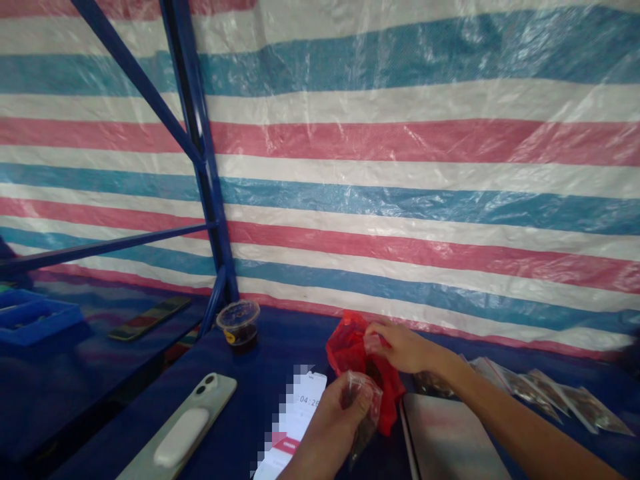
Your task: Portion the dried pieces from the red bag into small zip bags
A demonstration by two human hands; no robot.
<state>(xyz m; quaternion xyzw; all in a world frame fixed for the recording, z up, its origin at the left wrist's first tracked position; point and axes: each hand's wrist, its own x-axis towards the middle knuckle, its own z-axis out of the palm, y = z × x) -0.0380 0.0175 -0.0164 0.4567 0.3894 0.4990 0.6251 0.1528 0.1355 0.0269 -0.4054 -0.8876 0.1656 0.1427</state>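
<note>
My left hand point(347, 403) is closed, thumb against fingers, on a small clear plastic bag point(367, 423); dark contents show faintly in its lower part. Just beyond it a crumpled red plastic bag point(347, 343) rests on the dark blue table. My right hand point(403, 347) reaches in from the right, its curled fingers at the mouth of the red bag and gripping its film. Whether something else is between those fingertips is hidden. Several small clear bags with brown contents point(540, 390) lie under and beyond my right forearm.
A lit phone with a timer point(303, 407) lies left of my left hand. Further left are a pale phone point(220, 387) bearing a white oval case point(181, 437) and a lidded cup of dark liquid point(240, 330). A grey flat device point(450, 437) sits at right; a blue tray point(40, 327) stands far left.
</note>
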